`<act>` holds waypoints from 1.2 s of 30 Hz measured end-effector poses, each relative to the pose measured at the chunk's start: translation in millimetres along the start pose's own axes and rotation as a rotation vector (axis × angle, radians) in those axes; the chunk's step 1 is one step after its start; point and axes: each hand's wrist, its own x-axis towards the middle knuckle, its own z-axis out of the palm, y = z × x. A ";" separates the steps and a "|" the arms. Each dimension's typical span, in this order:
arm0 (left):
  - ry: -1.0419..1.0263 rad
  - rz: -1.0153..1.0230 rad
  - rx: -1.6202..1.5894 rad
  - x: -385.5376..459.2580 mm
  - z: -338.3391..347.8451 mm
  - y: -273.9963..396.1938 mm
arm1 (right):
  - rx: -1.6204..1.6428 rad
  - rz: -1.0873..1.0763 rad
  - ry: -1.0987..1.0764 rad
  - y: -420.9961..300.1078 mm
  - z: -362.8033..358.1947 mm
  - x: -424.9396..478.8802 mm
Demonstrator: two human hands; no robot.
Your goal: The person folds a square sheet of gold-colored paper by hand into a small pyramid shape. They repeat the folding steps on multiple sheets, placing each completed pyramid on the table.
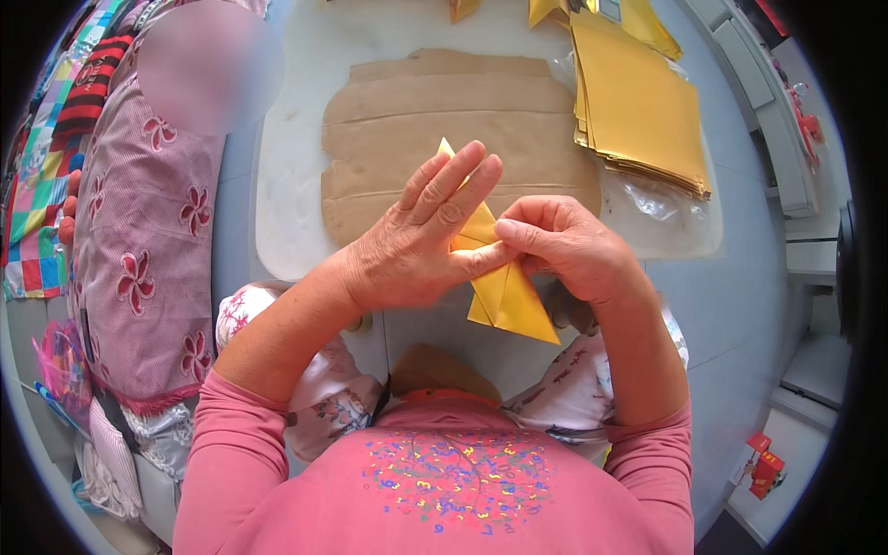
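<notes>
A piece of folded gold paper (503, 295) is held up in front of my chest, above the near edge of the table. It has a pointed tip at the top and a wide, creased lower flap. My left hand (433, 225) lies across it, thumb on the near face and fingers stretched along the far part, which they partly hide. The thumb and fingertips of my right hand (565, 239) pinch the paper's right edge, close to my left thumb.
A flattened brown cardboard sheet (444, 111) covers the middle of a whitish table (291, 208). Stacked gold paper sheets (635, 104) lie at its right, over clear plastic (649, 201). More gold folded pieces (551, 10) are at the far edge. A pink flowered cover (163, 243) drapes furniture on the left.
</notes>
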 end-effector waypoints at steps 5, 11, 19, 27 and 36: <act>0.242 -0.076 0.010 10.2 -4.1 -6.8 | 0.291 -0.170 0.037 2.3 -4.5 9.5; 0.156 -0.885 -1.306 18.5 -16.1 -7.5 | 0.359 -0.410 0.241 0.0 -1.1 21.9; 0.072 -1.037 -1.541 23.1 -10.6 -9.3 | 0.097 -0.318 0.221 -7.3 9.9 23.0; -0.037 -1.008 -1.523 22.8 -14.6 -16.8 | -0.033 -0.316 0.295 -11.9 3.0 16.7; 0.176 -0.695 -1.321 17.0 -21.5 -23.6 | 0.341 -0.289 0.185 -14.8 -7.2 13.8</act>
